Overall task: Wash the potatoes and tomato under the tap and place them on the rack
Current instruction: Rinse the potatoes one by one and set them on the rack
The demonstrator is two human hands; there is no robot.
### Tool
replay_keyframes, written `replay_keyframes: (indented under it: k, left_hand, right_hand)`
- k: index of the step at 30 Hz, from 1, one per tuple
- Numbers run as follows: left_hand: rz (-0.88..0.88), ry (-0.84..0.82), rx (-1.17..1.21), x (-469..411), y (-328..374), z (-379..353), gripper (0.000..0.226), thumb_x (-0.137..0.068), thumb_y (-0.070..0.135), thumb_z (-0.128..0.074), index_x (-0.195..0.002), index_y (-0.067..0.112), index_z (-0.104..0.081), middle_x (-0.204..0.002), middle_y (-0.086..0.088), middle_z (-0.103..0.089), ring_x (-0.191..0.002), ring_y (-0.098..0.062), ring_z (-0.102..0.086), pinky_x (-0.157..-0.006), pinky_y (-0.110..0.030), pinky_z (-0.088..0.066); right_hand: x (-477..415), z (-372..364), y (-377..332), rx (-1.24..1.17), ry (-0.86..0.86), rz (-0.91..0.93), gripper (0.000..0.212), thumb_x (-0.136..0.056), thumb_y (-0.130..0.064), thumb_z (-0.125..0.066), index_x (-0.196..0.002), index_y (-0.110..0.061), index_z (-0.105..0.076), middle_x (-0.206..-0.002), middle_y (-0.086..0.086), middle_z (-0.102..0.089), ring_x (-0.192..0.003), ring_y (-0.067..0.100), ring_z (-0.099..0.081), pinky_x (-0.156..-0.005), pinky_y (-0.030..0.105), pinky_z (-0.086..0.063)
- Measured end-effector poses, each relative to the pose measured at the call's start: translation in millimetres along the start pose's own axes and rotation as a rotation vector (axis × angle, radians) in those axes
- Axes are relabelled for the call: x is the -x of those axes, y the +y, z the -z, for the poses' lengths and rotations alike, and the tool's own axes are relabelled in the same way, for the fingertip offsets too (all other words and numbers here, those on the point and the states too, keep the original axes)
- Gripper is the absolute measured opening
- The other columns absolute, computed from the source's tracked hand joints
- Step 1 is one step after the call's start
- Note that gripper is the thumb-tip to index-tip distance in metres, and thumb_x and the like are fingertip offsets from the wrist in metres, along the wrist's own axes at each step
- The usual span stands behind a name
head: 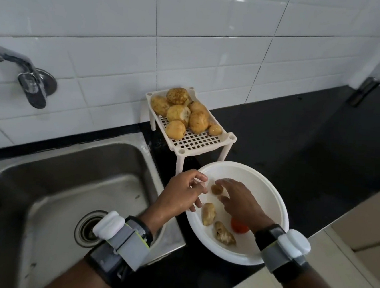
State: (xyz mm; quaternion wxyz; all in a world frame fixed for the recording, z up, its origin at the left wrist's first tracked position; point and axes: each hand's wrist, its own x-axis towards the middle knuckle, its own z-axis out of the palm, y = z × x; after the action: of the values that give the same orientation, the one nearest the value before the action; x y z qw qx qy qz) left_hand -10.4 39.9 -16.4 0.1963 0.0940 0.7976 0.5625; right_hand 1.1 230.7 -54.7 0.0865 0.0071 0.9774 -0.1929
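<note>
My left hand point(179, 191) hangs over the left rim of the white bowl point(280, 213), fingers loosely curled and slightly apart, with nothing held in them; the fingertips sit just above the rim, and contact with it cannot be confirmed. My right hand point(241, 202) reaches into the bowl from the right with its fingers spread and fairly straight. Its index finger and thumb lie on either side of a small potato point(216, 189) at the far side of the bowl (whether either one actually touches it cannot be determined from this view). The bowl also holds 2 elongated potatoes: 1 point(209, 213) lies just below the small potato, and the other point(224, 236) lies nearer to me. The tomato point(239, 227) rests in the bowl beside that second piece, partly covered by my right wrist. The bowl stands on the black counter point(300, 143), just right of the steel sink point(65, 178). The white slotted rack point(196, 142) stands on the counter directly behind the bowl, against the tiled wall. It carries a heap of washed potatoes point(187, 113), of which 7 can be counted, grouped toward its far end. The tap point(28, 77) is mounted on the wall at upper left, above the sink. Both of my wrists carry a strapped band with a white module.
</note>
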Motion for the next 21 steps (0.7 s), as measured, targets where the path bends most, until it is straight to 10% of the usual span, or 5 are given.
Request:
replay_keyframes:
  k: [10,13,21]
  left_hand:
    - [0.025,0.098,0.080,12,-7,20,0.021,-0.097,0.012,-0.050,-0.115,0.013,-0.061,-0.095,-0.004,-0.071,-0.066,-0.021,-0.068,-0.059,-0.032,-0.057]
    - [0.034,0.099,0.114,16,-8,28,0.020,-0.098,0.011,-0.050,-0.115,0.012,-0.061,-0.096,-0.008,-0.071,-0.067,-0.023,-0.068,-0.063,-0.036,-0.057]
    - [-0.051,0.243,0.167,34,-18,79,0.014,-0.097,0.008,-0.055,-0.105,0.003,-0.066,-0.089,-0.020,-0.069,-0.063,-0.025,-0.067,-0.056,-0.035,-0.055]
  right_hand:
    - [2,1,-12,-0.361,0.065,0.010,0.010,-0.094,-0.030,-0.063,-0.095,-0.026,-0.072,-0.075,-0.017,-0.068,-0.073,-0.001,-0.062,-0.069,0.009,-0.044]
    - [6,9,-25,-0.607,-0.009,0.077,0.015,-0.096,-0.017,-0.060,-0.100,-0.022,-0.074,-0.087,-0.005,-0.074,-0.081,0.011,-0.068,-0.079,0.032,-0.058]
    - [-8,11,-105,-0.947,-0.164,0.239,0.020,-0.098,-0.008,-0.054,-0.111,0.001,-0.067,-0.099,0.022,-0.070,-0.086,0.021,-0.066,-0.075,0.029,-0.058]
